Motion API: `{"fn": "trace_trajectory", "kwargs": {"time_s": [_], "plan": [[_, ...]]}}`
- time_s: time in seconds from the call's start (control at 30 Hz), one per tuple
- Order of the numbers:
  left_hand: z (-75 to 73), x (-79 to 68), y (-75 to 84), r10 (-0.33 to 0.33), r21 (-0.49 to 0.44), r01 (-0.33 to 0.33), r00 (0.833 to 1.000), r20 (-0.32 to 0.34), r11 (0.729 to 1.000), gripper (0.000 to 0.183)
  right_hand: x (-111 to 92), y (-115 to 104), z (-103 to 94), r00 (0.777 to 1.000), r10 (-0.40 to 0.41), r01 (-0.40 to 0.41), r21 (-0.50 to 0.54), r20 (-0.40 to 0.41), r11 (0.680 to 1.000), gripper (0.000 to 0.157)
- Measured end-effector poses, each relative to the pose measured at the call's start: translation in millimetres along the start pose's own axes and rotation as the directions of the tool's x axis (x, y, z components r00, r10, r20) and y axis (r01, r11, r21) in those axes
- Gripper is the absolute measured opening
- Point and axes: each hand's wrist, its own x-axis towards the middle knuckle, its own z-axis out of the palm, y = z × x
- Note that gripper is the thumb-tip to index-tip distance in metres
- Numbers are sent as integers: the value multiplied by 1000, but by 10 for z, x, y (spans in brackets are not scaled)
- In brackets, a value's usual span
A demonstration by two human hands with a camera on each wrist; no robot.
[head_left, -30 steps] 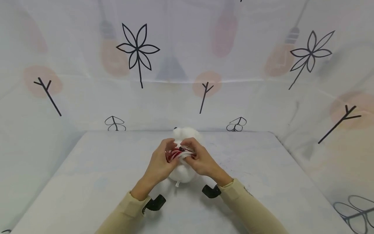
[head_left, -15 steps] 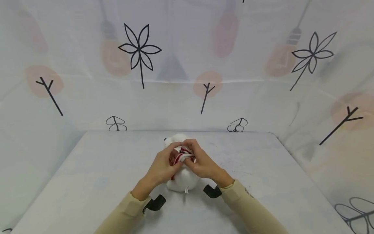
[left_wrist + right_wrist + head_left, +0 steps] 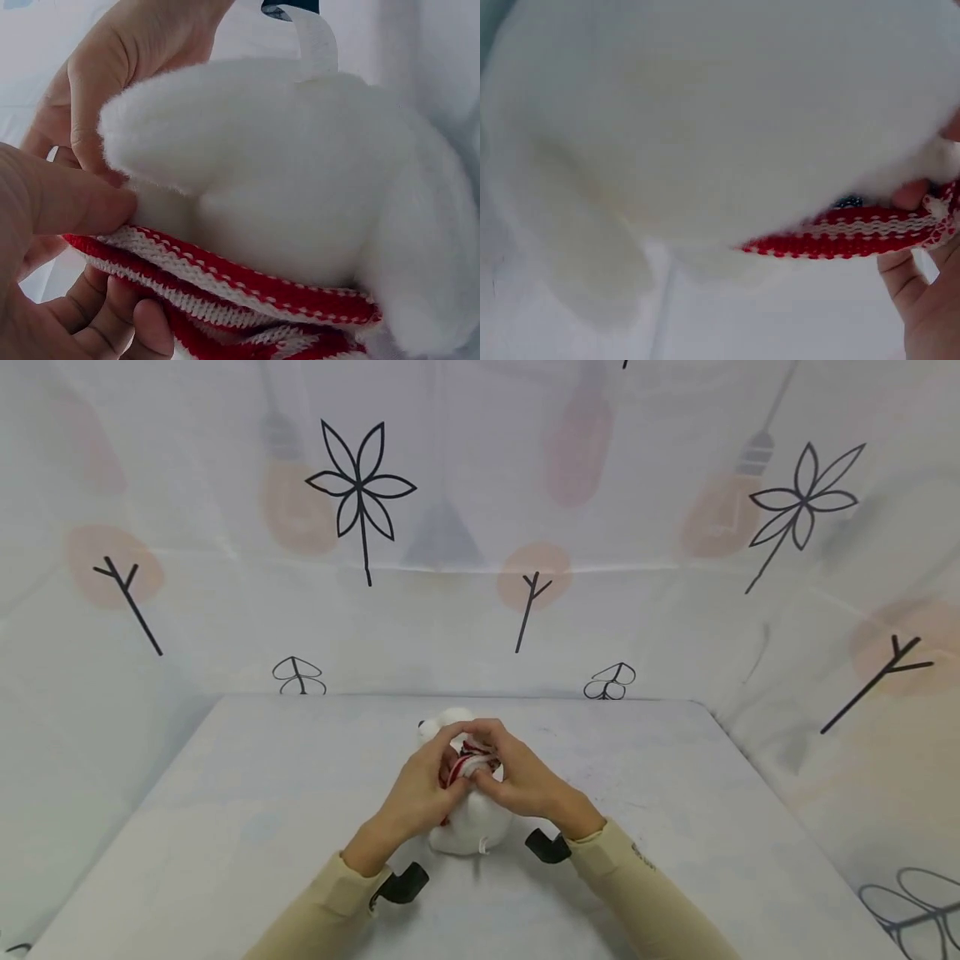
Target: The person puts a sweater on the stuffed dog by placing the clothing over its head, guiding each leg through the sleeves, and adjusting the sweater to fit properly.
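A white plush toy [image 3: 476, 827] stands mid-table, its head [image 3: 455, 717] pointing away and left, showing a dark nose. Around its body is a red-and-white striped knit sweater [image 3: 247, 292]. My left hand [image 3: 416, 785] pinches the sweater's edge; in the left wrist view its thumb [image 3: 82, 202] lies on top and its fingers curl beneath. From the other side my right hand [image 3: 528, 781] grips the knit, and in the right wrist view a fingertip [image 3: 910, 195] pokes inside the red hem. A small white tag [image 3: 319, 41] sticks out of the toy's rear fur.
Pale cloth covers the table [image 3: 300, 827], and a printed curtain [image 3: 465, 527] hangs behind and at both sides. Black wrist mounts [image 3: 403, 883] jut out under the beige sleeves [image 3: 645, 893].
The plush toy has turned, its head swinging left and down toward me, and its tag shifting right. Both hands keep hold of the sweater, the fingertips now closer together over it.
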Motion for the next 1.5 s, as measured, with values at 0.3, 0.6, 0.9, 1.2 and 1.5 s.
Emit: {"fn": "trace_trajectory", "kwargs": {"time_s": [0.3,0.6,0.9,1.2,1.5], "plan": [[39,-9,6,-2,74,4,1000,-21,997,37,-27,-5,-14,1000,-26,25,-59,-8,998,55],[66,-18,-14,8,230,1,999,-38,973,23,-39,38,-56,999,-43,44,-24,22,999,40],[120,-34,-56,72,267,-35,989,-128,963,23,-61,1,-71,999,32,-32,-20,22,999,38],[133,-37,-34,43,184,-10,984,-175,983,29,-71,128,-133,995,87,-86,34,-46,996,14],[160,-54,30,-34,-26,32,992,-120,999,16,-84,106,-169,989,148,-146,-83,23,986,22]]}}
